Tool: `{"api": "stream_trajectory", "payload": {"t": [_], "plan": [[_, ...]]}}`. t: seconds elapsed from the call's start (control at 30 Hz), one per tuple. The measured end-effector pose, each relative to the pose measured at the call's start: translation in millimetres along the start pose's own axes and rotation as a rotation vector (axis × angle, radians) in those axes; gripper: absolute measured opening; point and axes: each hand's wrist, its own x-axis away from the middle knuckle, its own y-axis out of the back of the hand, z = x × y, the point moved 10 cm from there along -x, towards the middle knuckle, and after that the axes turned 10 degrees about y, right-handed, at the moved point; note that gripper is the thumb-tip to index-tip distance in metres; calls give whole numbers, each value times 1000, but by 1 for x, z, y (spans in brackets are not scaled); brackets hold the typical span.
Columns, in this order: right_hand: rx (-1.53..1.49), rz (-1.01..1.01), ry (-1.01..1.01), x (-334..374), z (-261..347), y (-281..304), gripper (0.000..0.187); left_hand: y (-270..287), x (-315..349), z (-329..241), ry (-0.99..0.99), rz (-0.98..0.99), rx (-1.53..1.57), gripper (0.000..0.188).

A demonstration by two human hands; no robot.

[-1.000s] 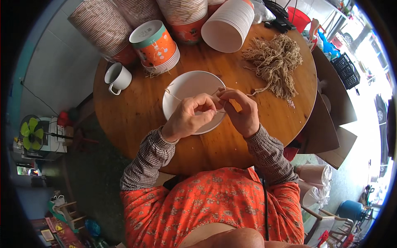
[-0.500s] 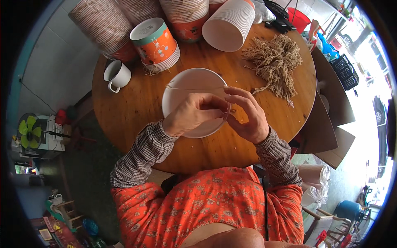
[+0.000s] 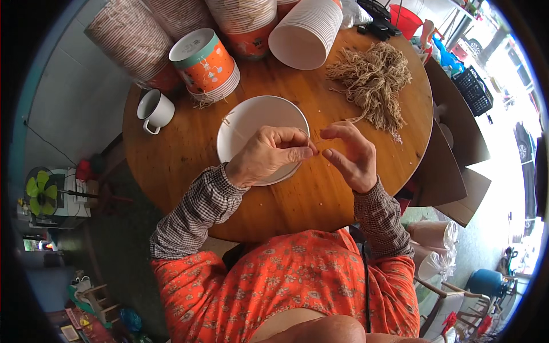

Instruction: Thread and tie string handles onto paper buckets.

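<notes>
At a round wooden table point(image 3: 269, 211), you press the thumb and forefinger of your left hand point(image 3: 257, 158) together over a white bowl point(image 3: 237, 128), anything pinched there too fine to tell; your right hand point(image 3: 360, 160) hangs just beside, thumb and fingers spread apart. A short tan strand point(image 3: 227, 118) shows at the bowl's upper left rim, and a tangled twine bundle point(image 3: 374, 80) lies on the table beyond your right hand
</notes>
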Motion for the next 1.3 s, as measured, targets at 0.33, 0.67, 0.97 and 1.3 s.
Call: {"api": "stream_trajectory", "payload": {"t": [0.33,0.67,0.97,1.3], "plan": [[-322,-106,-198,6,-32,-10,9,-3,-2,-2,-15,-1,-24,13],[-303,-272,-309,14,-48,-2,12,11,10,-13,-226,-126,-416,12],[309,10,126,-11,28,-5,12,22,25,-12,-103,-235,8,10],[167,118,135,-30,40,-39,13,29,53,-27,-201,-451,-359,10]]}}
